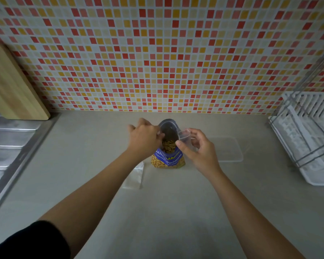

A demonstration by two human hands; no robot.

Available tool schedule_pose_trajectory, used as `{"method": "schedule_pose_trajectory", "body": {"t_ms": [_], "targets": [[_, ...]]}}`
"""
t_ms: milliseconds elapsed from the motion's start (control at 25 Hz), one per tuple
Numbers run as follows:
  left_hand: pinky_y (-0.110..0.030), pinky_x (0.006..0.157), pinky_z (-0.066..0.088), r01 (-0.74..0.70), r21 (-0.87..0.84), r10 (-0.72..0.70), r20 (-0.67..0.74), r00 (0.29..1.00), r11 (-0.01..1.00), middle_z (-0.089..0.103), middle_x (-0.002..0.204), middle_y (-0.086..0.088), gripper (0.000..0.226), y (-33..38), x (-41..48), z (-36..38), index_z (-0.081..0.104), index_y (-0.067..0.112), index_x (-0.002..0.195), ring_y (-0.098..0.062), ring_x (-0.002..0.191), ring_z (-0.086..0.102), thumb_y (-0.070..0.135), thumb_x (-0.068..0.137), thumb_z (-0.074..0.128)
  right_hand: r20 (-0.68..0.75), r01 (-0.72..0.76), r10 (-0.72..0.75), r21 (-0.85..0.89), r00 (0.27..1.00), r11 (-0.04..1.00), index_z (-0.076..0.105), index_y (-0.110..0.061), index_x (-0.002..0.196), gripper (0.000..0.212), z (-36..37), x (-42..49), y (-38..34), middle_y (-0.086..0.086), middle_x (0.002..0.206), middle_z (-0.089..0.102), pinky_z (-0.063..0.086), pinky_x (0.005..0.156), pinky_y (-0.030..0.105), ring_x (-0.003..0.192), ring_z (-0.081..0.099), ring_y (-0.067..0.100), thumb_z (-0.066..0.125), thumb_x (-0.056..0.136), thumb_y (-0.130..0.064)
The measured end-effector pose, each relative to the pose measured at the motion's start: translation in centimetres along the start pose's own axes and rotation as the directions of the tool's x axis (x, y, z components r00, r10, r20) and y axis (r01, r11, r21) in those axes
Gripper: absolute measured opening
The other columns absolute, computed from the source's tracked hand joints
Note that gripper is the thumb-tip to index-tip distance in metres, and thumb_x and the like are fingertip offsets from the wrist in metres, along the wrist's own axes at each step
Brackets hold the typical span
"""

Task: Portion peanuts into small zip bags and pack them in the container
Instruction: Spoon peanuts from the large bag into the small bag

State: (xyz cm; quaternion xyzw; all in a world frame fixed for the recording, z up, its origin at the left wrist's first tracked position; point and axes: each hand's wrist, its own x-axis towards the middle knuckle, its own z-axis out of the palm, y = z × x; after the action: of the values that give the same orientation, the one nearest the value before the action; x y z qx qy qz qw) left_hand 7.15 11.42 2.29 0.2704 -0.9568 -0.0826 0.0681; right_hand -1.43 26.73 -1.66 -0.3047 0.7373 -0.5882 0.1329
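Note:
A blue and yellow peanut bag (167,157) stands upright on the counter, its mouth open and peanuts showing inside. My left hand (143,138) grips the bag's left rim and holds the mouth wide. My right hand (198,148) pinches a small clear plastic cup or scoop (184,135) at the right edge of the bag's mouth. A stack of small clear zip bags (134,174) lies flat left of the peanut bag, under my left forearm. A clear, empty plastic container (228,149) sits to the right, behind my right hand.
A white dish rack (307,135) with a wire frame fills the right side. A wooden cutting board (11,85) leans on the tiled wall at the left, above a steel sink drainboard (9,144). The beige counter (166,212) stretches toward me.

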Motion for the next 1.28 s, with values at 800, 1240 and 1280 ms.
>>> {"method": "schedule_pose_trajectory", "body": {"t_ms": [800,1240,1280], "targets": [[-0.023,0.065,0.040,0.472,-0.814,-0.475,0.285,0.832,0.339,0.061,0.079,-0.004,0.024,-1.2,2.6,-1.0,0.062,0.003,0.097,-0.019,0.082,0.060,0.024,0.094,0.051,-0.079,-0.003,0.000,-0.031,0.997,1.000,0.056,-0.030,0.113,0.045,-1.6,0.1,-0.2,-0.014,0.108,0.060,0.043,0.080,0.004,0.102,0.058,0.007,0.075,0.074,-0.036],[-0.019,0.053,0.031,0.476,-0.871,-0.555,0.339,0.760,0.119,0.062,0.082,-0.003,0.014,-3.3,3.4,-6.6,0.057,0.007,0.100,-0.008,0.065,0.058,0.019,0.094,0.052,-0.078,0.087,-0.122,-0.353,0.989,0.932,0.058,-0.020,0.117,0.055,-0.1,0.7,-1.6,-0.014,0.102,0.054,0.042,0.079,0.018,0.091,0.054,0.004,0.078,0.069,-0.038],[-0.019,0.053,0.031,0.467,-0.874,-0.550,0.327,0.769,0.133,0.062,0.079,-0.002,0.012,-3.2,3.7,-7.2,0.056,0.008,0.098,-0.007,0.064,0.058,0.018,0.093,0.052,-0.081,0.083,-0.120,-0.363,0.989,0.928,0.058,-0.021,0.117,0.055,0.2,0.8,-1.8,-0.015,0.102,0.054,0.041,0.078,0.017,0.091,0.053,0.004,0.078,0.069,-0.039]]}}
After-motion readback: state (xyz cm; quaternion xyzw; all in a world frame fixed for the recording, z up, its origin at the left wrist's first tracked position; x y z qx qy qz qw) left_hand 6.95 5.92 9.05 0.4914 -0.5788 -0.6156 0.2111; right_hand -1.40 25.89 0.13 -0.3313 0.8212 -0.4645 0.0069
